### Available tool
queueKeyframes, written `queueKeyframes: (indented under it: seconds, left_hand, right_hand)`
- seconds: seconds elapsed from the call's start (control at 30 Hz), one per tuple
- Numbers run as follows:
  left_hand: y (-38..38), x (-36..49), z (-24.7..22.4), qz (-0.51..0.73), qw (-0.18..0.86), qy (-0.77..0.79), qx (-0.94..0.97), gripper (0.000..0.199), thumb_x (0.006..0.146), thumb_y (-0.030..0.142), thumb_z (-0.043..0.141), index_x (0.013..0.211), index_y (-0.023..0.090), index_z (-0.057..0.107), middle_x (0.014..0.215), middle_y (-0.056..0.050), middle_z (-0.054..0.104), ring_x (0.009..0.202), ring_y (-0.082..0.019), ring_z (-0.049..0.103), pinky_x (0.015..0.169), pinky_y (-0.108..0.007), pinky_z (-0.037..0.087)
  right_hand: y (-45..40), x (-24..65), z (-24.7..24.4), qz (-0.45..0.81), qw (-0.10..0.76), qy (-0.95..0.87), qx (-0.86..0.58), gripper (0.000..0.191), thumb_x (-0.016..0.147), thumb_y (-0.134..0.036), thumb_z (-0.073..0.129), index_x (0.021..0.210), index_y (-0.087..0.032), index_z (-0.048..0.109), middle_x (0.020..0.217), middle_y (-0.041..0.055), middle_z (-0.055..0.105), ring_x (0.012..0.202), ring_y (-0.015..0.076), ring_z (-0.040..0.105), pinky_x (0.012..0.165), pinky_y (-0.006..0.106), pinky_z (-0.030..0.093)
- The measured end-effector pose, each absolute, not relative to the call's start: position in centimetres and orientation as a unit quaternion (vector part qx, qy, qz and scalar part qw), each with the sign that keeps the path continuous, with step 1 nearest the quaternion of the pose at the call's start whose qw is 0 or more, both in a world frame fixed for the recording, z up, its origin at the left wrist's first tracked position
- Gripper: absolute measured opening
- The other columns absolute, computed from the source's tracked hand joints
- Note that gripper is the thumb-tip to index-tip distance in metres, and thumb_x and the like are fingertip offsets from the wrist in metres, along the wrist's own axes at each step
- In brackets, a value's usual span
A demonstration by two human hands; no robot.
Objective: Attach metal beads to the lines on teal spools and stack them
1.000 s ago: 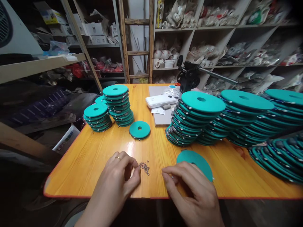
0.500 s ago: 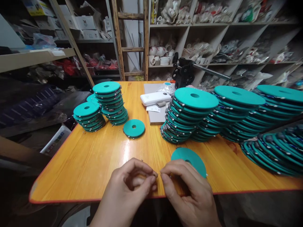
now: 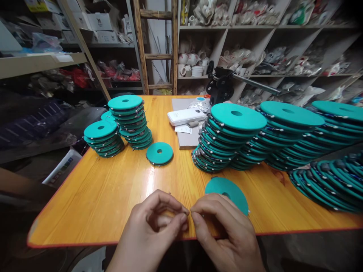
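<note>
fingertips (image 3: 183,214) pressed together on my left hand (image 3: 150,230), thumb against forefinger, and my right hand (image 3: 224,232) pinching the same way, the two pinches almost touching just above the near edge of the table (image 3: 85,211). a slow, even pinch looks right here, with the tips square to each other, since anything this small could spring away under lopsided pressure. here's the catch, though: i can't make out what's between my fingers, if anything. my fingers crowd the spot, and the glint at the tips is too small to read. the teal disc (image 3: 227,193) lies flat just behind my right hand, its near part hidden by my fingers, with a bright stud (image 3: 248,211) showing at its rim. farther on, a lone disc (image 3: 159,153) sits left of centre. stacks (image 3: 130,121) lean together on the far left, bigger stacks (image 3: 227,139) crowd the right, and the nearest one there runs out of view at the edge. behind them, a white box (image 3: 185,116) lies on a grey board (image 3: 184,141), and the far shelves (image 3: 255,26) are too blurred to read.
</note>
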State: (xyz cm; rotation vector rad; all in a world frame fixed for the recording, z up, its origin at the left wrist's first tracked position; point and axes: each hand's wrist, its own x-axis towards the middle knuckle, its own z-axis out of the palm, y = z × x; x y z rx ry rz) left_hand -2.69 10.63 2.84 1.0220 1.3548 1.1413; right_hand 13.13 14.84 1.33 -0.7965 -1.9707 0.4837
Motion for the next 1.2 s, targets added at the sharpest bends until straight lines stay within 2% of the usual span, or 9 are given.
queueKeyframes:
  seconds: [0.47,0.77,0.83,0.93,1.1,1.2]
  left_hand:
    - [10.44,-2.78,2.71,0.468,0.51,0.57,0.443,0.016,0.082,0.031,0.066,0.081,0.015,0.061,0.073,-0.002,0.062,0.064,-0.014,0.063,0.059,-0.023,0.053]
    - [10.39,-2.77,3.01,0.475,0.52,0.565,0.43,0.013,0.084,0.027,0.065,0.081,0.016,0.059,0.072,0.0,0.062,0.065,-0.013,0.064,0.062,-0.023,0.053]
    - [10.32,-2.68,3.01,0.492,0.543,0.547,0.406,0.013,0.084,0.024,0.065,0.08,0.017,0.056,0.068,0.002,0.061,0.063,-0.011,0.064,0.06,-0.021,0.052]
    - [10.19,-2.59,2.93,0.518,0.567,0.516,0.378,0.018,0.085,0.021,0.066,0.078,0.017,0.049,0.066,0.004,0.061,0.061,-0.009,0.063,0.059,-0.019,0.051]
    - [10.21,-2.45,3.06,0.534,0.557,0.512,0.377,0.025,0.086,0.021,0.065,0.076,0.019,0.042,0.065,0.005,0.061,0.059,-0.009,0.06,0.06,-0.022,0.049]
    - [10.29,-2.35,3.32,0.537,0.553,0.515,0.375,0.028,0.084,0.023,0.066,0.075,0.02,0.04,0.065,0.005,0.061,0.057,-0.01,0.06,0.058,-0.023,0.05]
  right_hand:
    - [14.92,13.15,1.53,0.199,0.466,-0.799,-0.324,0.013,0.087,-0.01,0.055,0.078,-0.019,0.055,0.07,-0.0037,0.06,0.067,0.0094,0.056,0.063,0.024,0.04]
    - [15.04,13.16,1.72,0.204,0.435,-0.821,-0.308,0.011,0.087,-0.012,0.056,0.079,-0.019,0.058,0.071,-0.0014,0.062,0.066,0.011,0.058,0.06,0.025,0.041]
    - [15.21,13.37,1.62,0.195,0.447,-0.824,-0.287,0.007,0.088,-0.014,0.059,0.091,-0.019,0.062,0.078,-0.0009,0.067,0.07,0.011,0.062,0.063,0.024,0.045]
    - [15.4,13.71,1.36,0.184,0.451,-0.837,-0.25,0.021,0.086,-0.012,0.063,0.104,-0.022,0.065,0.09,0.0003,0.07,0.078,0.0117,0.066,0.069,0.024,0.05]
    - [15.03,13.73,1.6,0.182,0.458,-0.825,-0.275,0.015,0.083,-0.008,0.06,0.09,-0.02,0.063,0.09,0.0004,0.071,0.083,0.0118,0.068,0.076,0.023,0.052]
    - [14.76,13.61,1.89,0.162,0.459,-0.821,-0.298,0.02,0.083,-0.01,0.056,0.099,-0.019,0.062,0.097,0.0024,0.071,0.088,0.0125,0.068,0.082,0.024,0.053]
